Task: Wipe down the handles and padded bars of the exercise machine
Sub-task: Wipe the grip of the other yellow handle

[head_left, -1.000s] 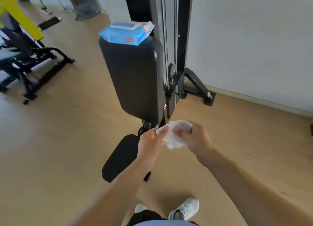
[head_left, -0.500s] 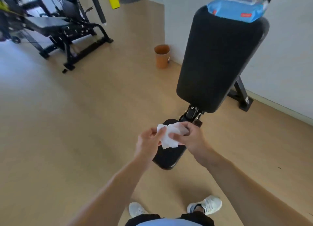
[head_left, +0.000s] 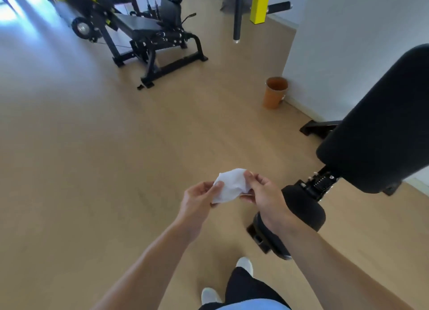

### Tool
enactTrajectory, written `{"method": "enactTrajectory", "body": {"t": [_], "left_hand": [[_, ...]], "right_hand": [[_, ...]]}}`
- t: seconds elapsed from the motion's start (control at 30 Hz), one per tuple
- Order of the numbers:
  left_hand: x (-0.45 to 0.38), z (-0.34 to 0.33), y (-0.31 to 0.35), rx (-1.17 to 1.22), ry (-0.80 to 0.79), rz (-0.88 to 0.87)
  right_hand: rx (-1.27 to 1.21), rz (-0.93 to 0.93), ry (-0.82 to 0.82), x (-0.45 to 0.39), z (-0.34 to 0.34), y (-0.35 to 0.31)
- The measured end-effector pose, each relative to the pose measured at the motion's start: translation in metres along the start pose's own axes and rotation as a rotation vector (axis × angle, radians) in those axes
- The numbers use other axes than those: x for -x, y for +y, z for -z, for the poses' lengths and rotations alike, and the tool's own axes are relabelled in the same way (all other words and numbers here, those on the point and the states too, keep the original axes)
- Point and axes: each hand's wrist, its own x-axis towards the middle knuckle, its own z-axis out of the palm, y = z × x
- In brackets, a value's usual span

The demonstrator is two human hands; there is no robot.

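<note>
A crumpled white wipe [head_left: 231,189] is held between both hands over the wooden floor. My left hand [head_left: 199,199] pinches its left edge and my right hand [head_left: 264,196] pinches its right side. The machine's large black back pad [head_left: 380,128] stands at the right edge, tilted, and its black seat pad [head_left: 304,210] lies just right of my right hand, partly hidden by my wrist. Neither hand touches a pad.
An orange bin [head_left: 275,92] stands on the floor by the white wall corner. A black and yellow exercise machine [head_left: 148,31] occupies the back left. A black padded bar [head_left: 237,17] hangs beside a yellow post [head_left: 260,3] at the back. My white shoes [head_left: 210,294] are below.
My view has swung left, so the back pad slid to the right edge and the blue wipe pack on it left the frame. Both hands kept hold of the wipe and spread it slightly.
</note>
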Motion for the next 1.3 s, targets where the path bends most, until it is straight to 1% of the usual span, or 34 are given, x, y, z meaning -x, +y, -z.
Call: {"method": "enactTrajectory", "body": {"t": [0.1,0.2,0.3,0.4,0.43,0.5,0.57,0.63,0.73,0.8,0.87,0.93,1.0,1.07,1.13,1.2,1.23,1.3], "left_hand": [[-0.023,0.026,0.012,0.038,0.078,-0.042],[-0.055,0.051,0.03,0.084,0.145,-0.046],[-0.095,0.071,0.053,0.105,0.18,-0.049],[-0.14,0.082,0.084,0.132,0.177,-0.043],[-0.157,0.086,0.095,0.125,0.182,-0.04],[-0.19,0.092,0.117,0.09,0.214,-0.032],[-0.219,0.099,0.138,-0.012,0.233,-0.034],[-0.247,0.107,0.157,-0.087,0.259,-0.037],[-0.281,0.117,0.181,-0.134,0.311,-0.045],[-0.304,0.123,0.193,-0.134,0.286,-0.055],[-0.328,0.125,0.203,-0.12,0.242,-0.047],[-0.352,0.123,0.213,-0.074,0.195,-0.041],[-0.377,0.12,0.222,0.031,0.138,-0.02],[-0.403,0.123,0.234,0.127,0.071,0.033],[-0.43,0.131,0.248,0.193,0.003,0.071],[-0.458,0.142,0.265,0.203,-0.066,0.087],[-0.472,0.149,0.273,0.188,-0.105,0.095],[-0.502,0.162,0.288,0.141,-0.185,0.114]], "right_hand": [[-0.068,-0.037,-0.062,-0.025,-0.03,-0.007],[-0.121,-0.046,-0.124,-0.056,-0.057,-0.019],[-0.065,-0.018,-0.11,-0.094,-0.079,-0.033],[0.025,0.035,-0.119,-0.139,-0.101,-0.053],[0.065,0.066,-0.105,-0.155,-0.108,-0.06],[0.17,0.141,-0.02,-0.189,-0.118,-0.078],[0.207,0.183,0.059,-0.222,-0.125,-0.096],[0.136,0.177,0.092,-0.253,-0.134,-0.117],[0.061,0.177,0.136,-0.294,-0.147,-0.149],[0.021,0.187,0.151,-0.315,-0.156,-0.164],[0.02,0.234,0.174,-0.329,-0.168,-0.177],[0.139,0.355,0.18,-0.34,-0.182,-0.186],[0.314,0.473,0.128,-0.351,-0.197,-0.187],[0.524,0.567,0.06,-0.364,-0.213,-0.185],[0.761,0.713,0.032,-0.383,-0.224,-0.182],[0.965,0.882,0.032,-0.404,-0.236,-0.181],[1.057,0.938,0.042,-0.416,-0.243,-0.183],[1.164,0.981,0.078,-0.438,-0.257,-0.189]]}}
